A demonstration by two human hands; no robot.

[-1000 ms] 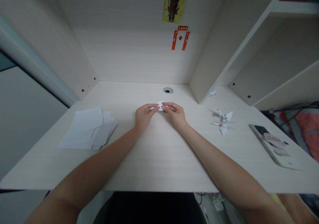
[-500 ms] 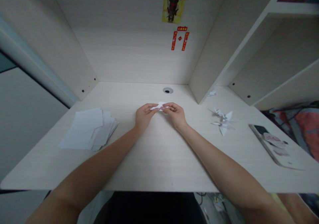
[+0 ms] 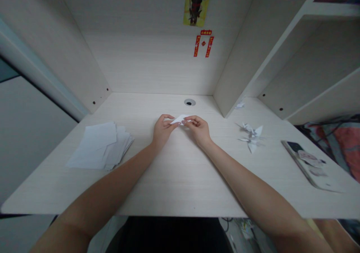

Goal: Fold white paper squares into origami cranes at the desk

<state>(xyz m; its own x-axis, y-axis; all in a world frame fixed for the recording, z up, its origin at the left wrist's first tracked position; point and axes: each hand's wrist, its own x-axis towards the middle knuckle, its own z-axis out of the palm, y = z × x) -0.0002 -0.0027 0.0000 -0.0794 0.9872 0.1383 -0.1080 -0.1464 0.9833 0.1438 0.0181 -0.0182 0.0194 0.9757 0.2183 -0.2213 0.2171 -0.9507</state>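
Observation:
A small folded white paper [image 3: 180,119] is held between my two hands over the back middle of the desk. My left hand [image 3: 162,128] pinches its left side, thumb in front and fingers behind. On the right side, the thumb and fingers of my right hand [image 3: 199,128] grip it too. The fingertips hide parts of the folds. Several folded paper cranes [image 3: 252,136] lie on the desk to the right of my right hand. Left of my left arm sits a stack of white paper sheets [image 3: 98,146], slightly fanned out.
A phone [image 3: 309,165] in a pale case lies at the desk's right. Behind my hands is a round cable hole [image 3: 189,102]. An upright panel [image 3: 233,77] divides the desk's back right. Another white paper piece [image 3: 240,105] lies beside that panel. Red-and-grey cloth [image 3: 337,140] is at the far right.
The left fingers have lifted and spread slightly at the paper's left edge, so more of its pointed white face shows. The right hand keeps nearly the same place.

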